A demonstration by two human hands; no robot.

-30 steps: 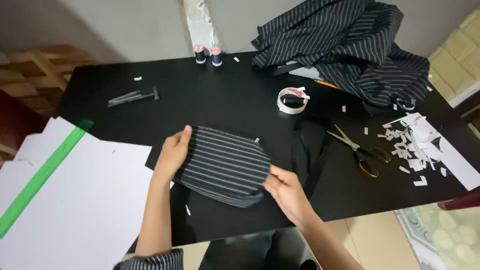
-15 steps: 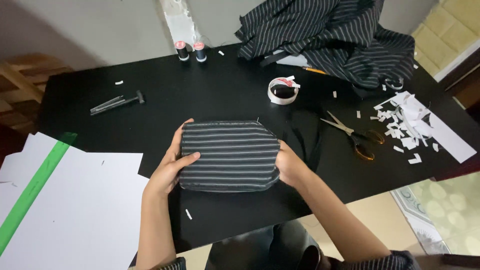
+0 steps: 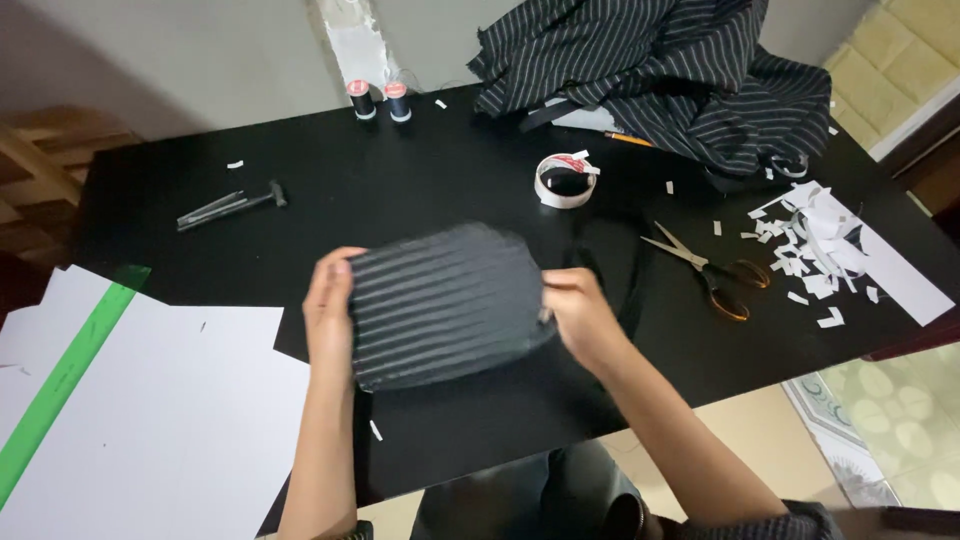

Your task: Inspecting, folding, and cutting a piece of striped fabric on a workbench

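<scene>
Striped cloth (image 3: 445, 305), dark with thin pale lines, sits in the middle of the black table (image 3: 430, 170), held up a little between two hands. It looks blurry, so it is moving. Half a second ago it lay flat and neat like a box shape. Now its top edge has tipped up toward 12 o'clock and the shape looks rounder, so the piece is being turned or flipped.

At 9 o'clock of the cloth, the left hand (image 3: 330, 310) has its fingers curled round the edge, pinching it. At 3 o'clock, the right hand (image 3: 580, 315) has its fingers closed on the other edge. Both hands have hold of the cloth and nothing else.

Toward 1 o'clock there is a roll of white tape (image 3: 562, 180). Toward 3 o'clock lie scissors (image 3: 705, 265) with orange-brown handles, and past them many small white paper scraps (image 3: 810, 240). Up at 12 o'clock stand two thread spools (image 3: 380, 100). A big heap of the same striped fabric (image 3: 670, 70) fills the 1 o'clock corner. A small dark tool (image 3: 230, 205) lies at 10 o'clock. White sheets (image 3: 170, 420) and a green strip (image 3: 65, 375) lie at 8 o'clock.
</scene>
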